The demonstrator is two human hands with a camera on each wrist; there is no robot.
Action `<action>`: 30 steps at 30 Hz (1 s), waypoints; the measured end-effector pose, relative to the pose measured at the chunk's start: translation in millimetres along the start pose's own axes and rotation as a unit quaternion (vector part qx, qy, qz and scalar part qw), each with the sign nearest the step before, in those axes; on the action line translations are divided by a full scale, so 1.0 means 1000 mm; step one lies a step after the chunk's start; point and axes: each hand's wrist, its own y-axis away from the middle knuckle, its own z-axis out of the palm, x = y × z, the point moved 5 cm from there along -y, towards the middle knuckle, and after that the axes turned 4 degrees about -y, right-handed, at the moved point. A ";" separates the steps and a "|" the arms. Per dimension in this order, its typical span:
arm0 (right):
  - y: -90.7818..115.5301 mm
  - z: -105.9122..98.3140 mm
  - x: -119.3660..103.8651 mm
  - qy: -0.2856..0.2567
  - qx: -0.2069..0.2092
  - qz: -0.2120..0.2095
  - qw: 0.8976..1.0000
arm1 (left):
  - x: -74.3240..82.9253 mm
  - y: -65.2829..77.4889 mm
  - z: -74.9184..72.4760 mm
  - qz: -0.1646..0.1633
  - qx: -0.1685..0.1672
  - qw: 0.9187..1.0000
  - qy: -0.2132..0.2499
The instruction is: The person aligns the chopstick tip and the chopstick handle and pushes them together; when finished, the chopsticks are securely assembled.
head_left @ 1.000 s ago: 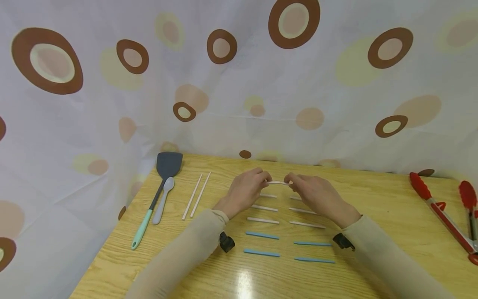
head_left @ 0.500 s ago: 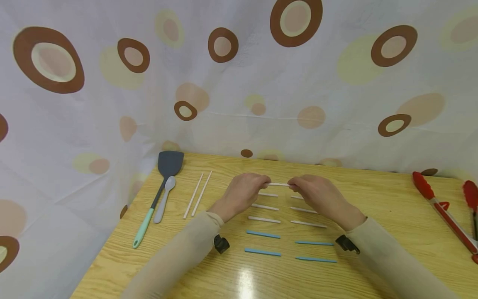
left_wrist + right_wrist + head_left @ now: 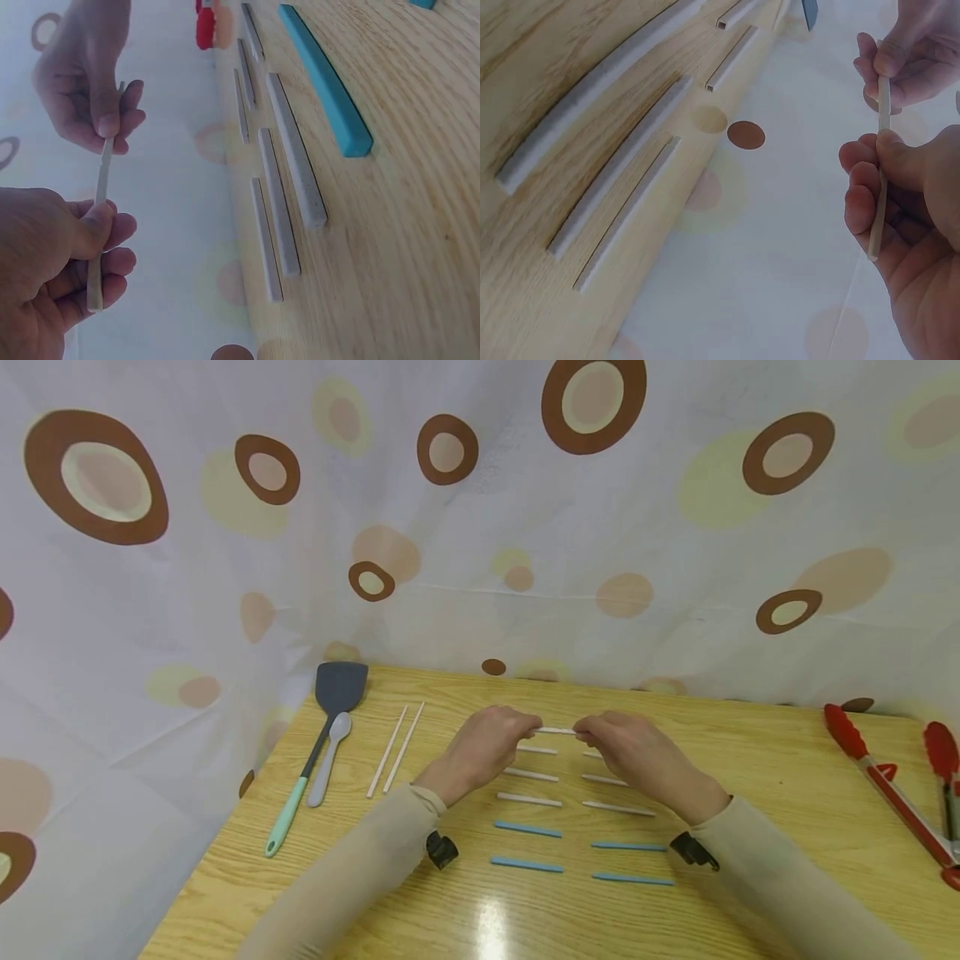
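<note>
Near the middle of the head view, the left hand [image 3: 480, 747] and right hand [image 3: 641, 758] both pinch one white stick [image 3: 557, 730] above the table [image 3: 765, 852]. Below it lie six short white sticks [image 3: 529, 800], three per column, then four blue sticks [image 3: 527, 865]. Frame left: two long white sticks [image 3: 405, 746], one turner [image 3: 341, 687], one spoon [image 3: 328, 764]. Far right: red-tipped tongs [image 3: 846, 733].
</note>
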 end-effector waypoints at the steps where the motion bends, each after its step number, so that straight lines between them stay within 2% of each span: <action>1: 0.000 0.001 0.000 -0.003 -0.002 0.000 1.000 | 0.000 0.000 0.000 0.000 -0.001 1.000 0.001; 12: -0.003 -0.001 -0.004 0.001 0.002 0.010 1.000 | 0.002 0.001 -0.001 -0.007 -0.004 1.000 0.019; 17: -0.004 -0.001 -0.006 0.004 0.001 0.010 1.000 | 0.003 0.001 -0.002 -0.001 -0.002 1.000 0.027; 25: -0.006 -0.002 -0.008 0.006 0.001 0.010 1.000 | 0.004 0.002 -0.001 0.014 0.020 0.999 0.042; 30: -0.008 -0.006 -0.009 0.008 0.016 0.004 1.000 | 0.004 0.001 -0.003 0.019 0.038 0.998 0.036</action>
